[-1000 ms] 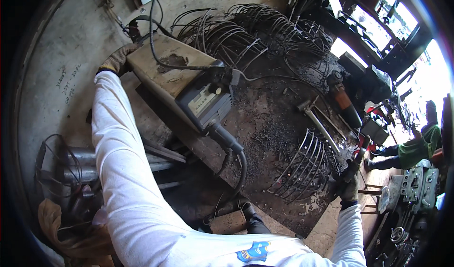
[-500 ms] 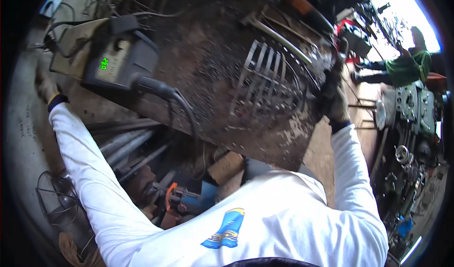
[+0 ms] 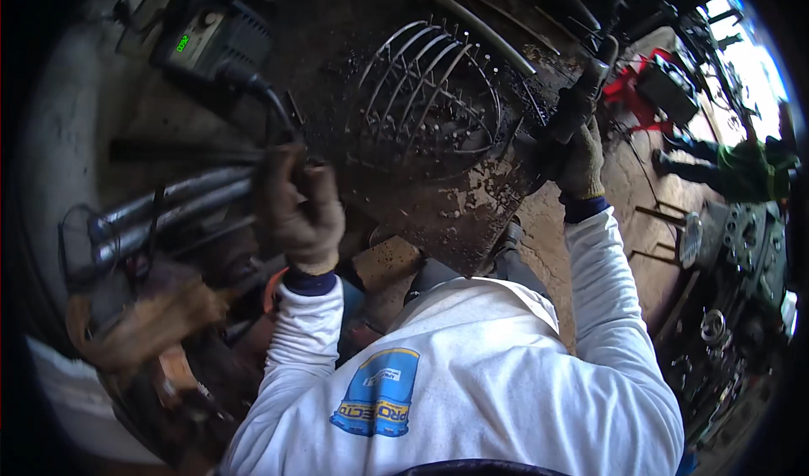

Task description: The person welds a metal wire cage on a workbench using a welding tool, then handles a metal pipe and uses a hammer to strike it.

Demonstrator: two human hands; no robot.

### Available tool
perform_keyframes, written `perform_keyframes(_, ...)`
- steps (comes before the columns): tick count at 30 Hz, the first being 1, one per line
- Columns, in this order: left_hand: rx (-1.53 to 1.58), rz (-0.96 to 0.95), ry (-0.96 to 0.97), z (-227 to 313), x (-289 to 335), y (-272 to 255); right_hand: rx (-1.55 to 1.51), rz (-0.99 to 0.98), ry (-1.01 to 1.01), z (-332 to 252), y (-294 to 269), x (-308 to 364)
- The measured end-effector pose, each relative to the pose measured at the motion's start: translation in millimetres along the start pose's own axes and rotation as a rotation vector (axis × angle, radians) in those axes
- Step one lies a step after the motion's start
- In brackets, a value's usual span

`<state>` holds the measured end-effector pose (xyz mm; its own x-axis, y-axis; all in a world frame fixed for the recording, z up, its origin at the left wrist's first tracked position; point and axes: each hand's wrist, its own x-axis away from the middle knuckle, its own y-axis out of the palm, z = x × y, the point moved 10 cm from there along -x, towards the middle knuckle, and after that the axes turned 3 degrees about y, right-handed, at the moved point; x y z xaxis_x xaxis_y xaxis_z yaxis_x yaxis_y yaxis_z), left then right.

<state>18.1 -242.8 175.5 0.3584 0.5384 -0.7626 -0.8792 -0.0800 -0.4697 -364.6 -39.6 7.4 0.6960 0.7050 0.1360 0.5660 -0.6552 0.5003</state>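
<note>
My gloved left hand (image 3: pixel 302 213) is raised over the table's near edge, close to the thick cable of the welding machine (image 3: pixel 202 42). Its fingers are half curled and apart, and I see nothing in them. On the right, my gloved right hand (image 3: pixel 583 160) is closed round a dark tool with a metal end (image 3: pixel 590 88); its exact kind is unclear. A rib-like frame of curved metal bars (image 3: pixel 425 88) rests on the dark metal table (image 3: pixel 396 198), left of that tool.
A hammer (image 3: pixel 484 33) lies behind the frame. Metal pipes (image 3: pixel 177 198) and a brown block (image 3: pixel 386 259) are below the table's near left side. At right are a red stand (image 3: pixel 628 96), a stool (image 3: pixel 689 240), machine parts (image 3: pixel 742 248) and a person in green (image 3: pixel 750 168).
My left hand has come from the far left wall to the table's near edge. My right hand still grips the dark tool. The view has shifted, and the frame shows more of its curve.
</note>
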Motion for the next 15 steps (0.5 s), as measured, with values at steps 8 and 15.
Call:
perform_keyframes(8, -0.349, -0.087, -0.156, 64, 90, 34, 0.021, -0.274, 0.093, -44, -6, 5)
perform_keyframes(15, -0.499, 0.044, -0.297, 111, 119, 58, 0.313, -0.371, 0.216, -106, -61, -14)
